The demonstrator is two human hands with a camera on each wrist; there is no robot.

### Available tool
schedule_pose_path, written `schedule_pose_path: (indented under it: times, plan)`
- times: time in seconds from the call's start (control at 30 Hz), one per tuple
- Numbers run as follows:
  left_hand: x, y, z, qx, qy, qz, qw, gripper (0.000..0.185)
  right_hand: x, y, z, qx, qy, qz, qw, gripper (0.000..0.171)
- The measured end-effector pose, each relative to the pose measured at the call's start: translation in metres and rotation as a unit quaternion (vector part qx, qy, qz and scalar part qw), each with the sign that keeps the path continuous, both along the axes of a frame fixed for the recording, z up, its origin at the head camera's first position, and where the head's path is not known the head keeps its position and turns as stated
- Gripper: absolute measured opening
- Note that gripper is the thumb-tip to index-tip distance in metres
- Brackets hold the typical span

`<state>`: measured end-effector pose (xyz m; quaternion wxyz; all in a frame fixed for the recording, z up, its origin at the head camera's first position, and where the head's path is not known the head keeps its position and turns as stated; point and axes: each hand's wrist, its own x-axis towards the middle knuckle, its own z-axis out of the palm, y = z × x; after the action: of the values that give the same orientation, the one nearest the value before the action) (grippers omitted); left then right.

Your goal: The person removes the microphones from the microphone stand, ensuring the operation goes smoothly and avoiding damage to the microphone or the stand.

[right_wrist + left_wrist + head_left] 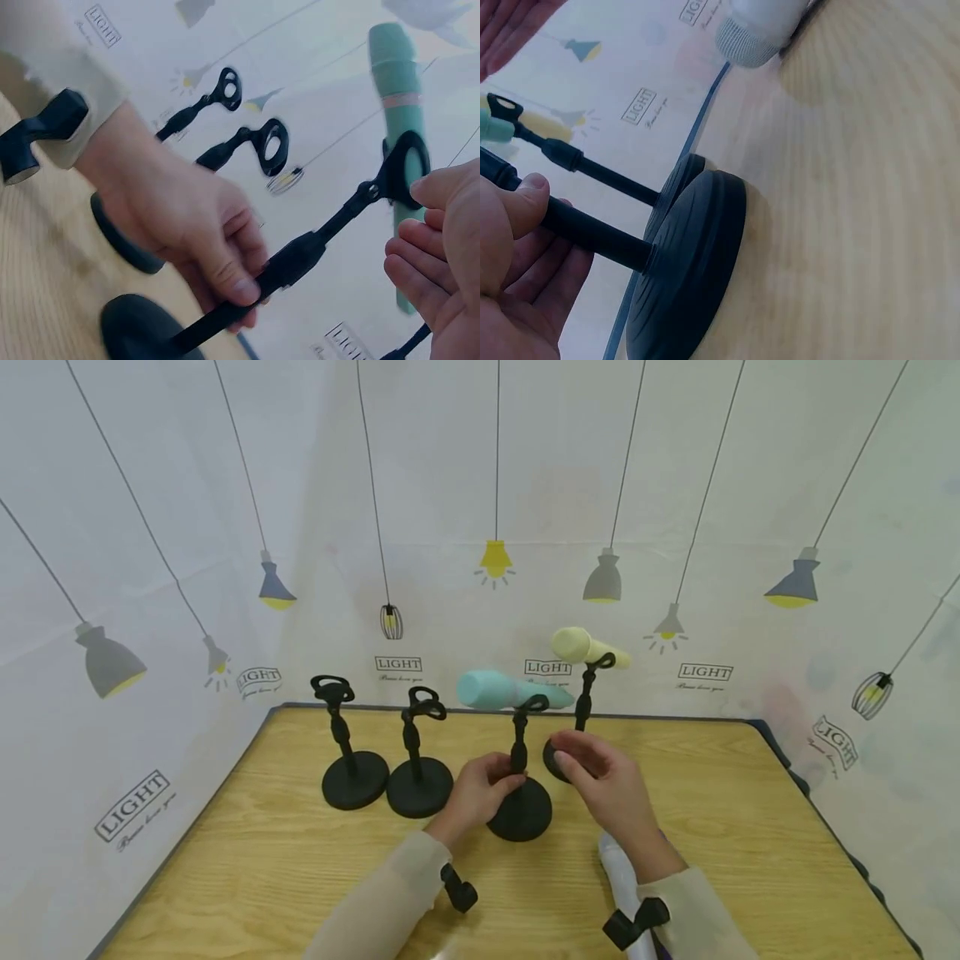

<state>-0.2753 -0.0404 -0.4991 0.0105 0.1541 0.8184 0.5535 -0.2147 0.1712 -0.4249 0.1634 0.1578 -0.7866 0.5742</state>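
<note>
Four black microphone stands stand in a row on the wooden table [270, 860]. My left hand [498, 777] grips the stem of the third stand [519, 752], thumb in front of the stem [592, 234] above its round base [690, 270]. That stand's clip [409, 169] holds a teal microphone [498, 690]. My right hand [573, 762] hovers just right of the stem with fingers [431, 247] loosely curled and holds nothing. Behind it the fourth stand [583, 702] carries a pale yellow microphone [585, 647].
Two empty stands [352, 768] [417, 772] stand to the left, with their clips open. A white microphone [622, 877] lies on the table under my right forearm, its mesh head [750, 34] near the third stand's base. Printed backdrop walls enclose the table.
</note>
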Motion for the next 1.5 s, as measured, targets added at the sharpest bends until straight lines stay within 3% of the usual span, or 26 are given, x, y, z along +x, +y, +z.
schedule_pose_path:
  times: [0.17, 0.4, 0.7, 1.0, 1.3, 1.5]
  plan:
    - [0.014, 0.000, -0.001, -0.002, -0.007, -0.025, 0.9997, 0.021, 0.013, 0.001, 0.013, -0.014, 0.050, 0.009, 0.999, 0.029]
    - [0.029, -0.005, -0.003, 0.000, -0.003, -0.059, 0.9983, 0.019, 0.027, 0.001, 0.032, -0.048, 0.141, 0.055, 0.987, 0.035]
    - [0.047, -0.014, -0.004, 0.013, -0.003, -0.103, 0.9945, 0.021, 0.043, 0.001, 0.055, -0.038, 0.156, 0.069, 0.985, 0.039]
    - [0.067, -0.017, -0.002, 0.025, -0.045, -0.127, 0.9905, 0.018, 0.047, -0.006, 0.067, -0.032, 0.170, 0.109, 0.979, 0.043]
    - [0.084, -0.018, -0.005, 0.044, -0.030, -0.139, 0.9888, 0.020, 0.054, -0.015, 0.082, 0.057, 0.172, 0.093, 0.979, 0.041]
    - [0.092, -0.017, -0.004, 0.050, -0.036, -0.135, 0.9889, 0.020, 0.059, -0.021, 0.090, 0.127, 0.179, 0.085, 0.972, 0.040]
